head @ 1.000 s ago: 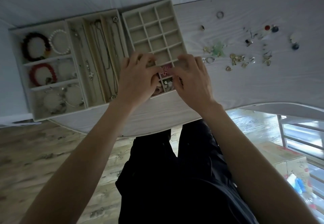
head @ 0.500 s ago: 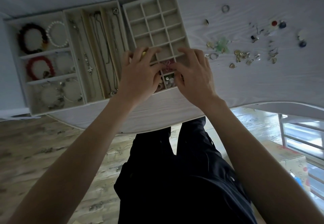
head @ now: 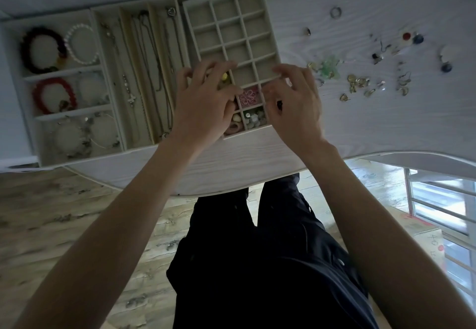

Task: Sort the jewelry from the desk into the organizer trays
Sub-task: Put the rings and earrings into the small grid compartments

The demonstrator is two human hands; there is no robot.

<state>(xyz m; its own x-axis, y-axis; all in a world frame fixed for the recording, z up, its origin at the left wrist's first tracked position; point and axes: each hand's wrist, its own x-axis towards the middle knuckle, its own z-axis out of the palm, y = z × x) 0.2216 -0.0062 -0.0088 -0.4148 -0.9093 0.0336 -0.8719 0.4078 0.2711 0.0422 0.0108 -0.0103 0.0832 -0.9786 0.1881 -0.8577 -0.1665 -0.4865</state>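
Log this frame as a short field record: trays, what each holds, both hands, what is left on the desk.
left tray: bead bracelets, dark, white, red
middle tray: chain necklaces laid lengthwise
grid tray: far cells bare; near cells hold a pink flower piece and small mixed pieces
left hand: over the grid tray's near left cells, fingers spread; any grip hidden
right hand: over the tray's near right corner, fingers loosely curled
desk: loose earrings and rings unsorted, right of the trays

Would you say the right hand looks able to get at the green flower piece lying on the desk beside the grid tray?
Probably yes. The right hand hovers over the grid tray's near right corner, and the green flower piece lies just beyond its fingers on open desk, nothing over it.
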